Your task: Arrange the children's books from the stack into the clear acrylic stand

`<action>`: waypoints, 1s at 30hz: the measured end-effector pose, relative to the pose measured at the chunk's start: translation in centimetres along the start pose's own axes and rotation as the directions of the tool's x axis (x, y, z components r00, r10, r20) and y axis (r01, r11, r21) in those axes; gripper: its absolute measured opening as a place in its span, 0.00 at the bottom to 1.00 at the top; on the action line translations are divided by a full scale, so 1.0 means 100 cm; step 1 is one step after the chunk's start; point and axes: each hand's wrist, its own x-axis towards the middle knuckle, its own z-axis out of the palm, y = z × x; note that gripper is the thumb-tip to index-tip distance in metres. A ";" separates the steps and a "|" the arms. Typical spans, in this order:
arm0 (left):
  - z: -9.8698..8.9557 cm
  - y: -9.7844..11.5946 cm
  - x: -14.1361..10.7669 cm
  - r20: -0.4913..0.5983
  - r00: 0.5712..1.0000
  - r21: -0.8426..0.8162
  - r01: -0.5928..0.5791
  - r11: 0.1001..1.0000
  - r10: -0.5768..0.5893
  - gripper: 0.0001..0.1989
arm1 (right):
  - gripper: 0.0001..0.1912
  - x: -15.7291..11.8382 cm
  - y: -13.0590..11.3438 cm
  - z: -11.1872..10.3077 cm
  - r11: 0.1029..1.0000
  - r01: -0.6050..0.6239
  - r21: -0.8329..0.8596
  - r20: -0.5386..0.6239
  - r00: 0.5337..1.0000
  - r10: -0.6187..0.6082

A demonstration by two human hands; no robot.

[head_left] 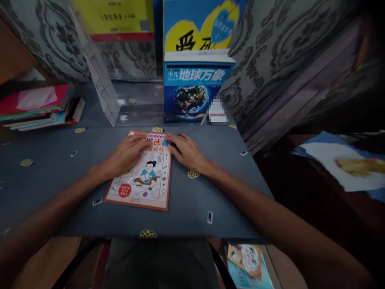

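A thin orange-bordered children's book (150, 192), with a drawn figure in blue on its cover, lies flat on the grey-blue tabletop. My left hand (128, 154) rests over its upper left part, fingers stretched across the cover and partly hiding the title. At the upper right edge is my right hand (186, 152), its fingertips touching the book near the corner and its palm over the table. Neither hand is closed round the book.
Behind the book stands a clear acrylic rack (104, 88) holding a blue earth-picture book (189, 96) and other upright books. A pile of books (39, 104) lies at the back left. Below the table's front edge is another picture book (249, 265). Cloth or paper (325, 160) lies at right.
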 end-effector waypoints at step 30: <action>0.003 -0.013 -0.032 -0.104 0.994 -0.033 0.026 0.999 -0.030 0.15 | 0.14 -0.016 -0.152 0.054 0.699 0.715 -0.003 0.362 0.652 -0.666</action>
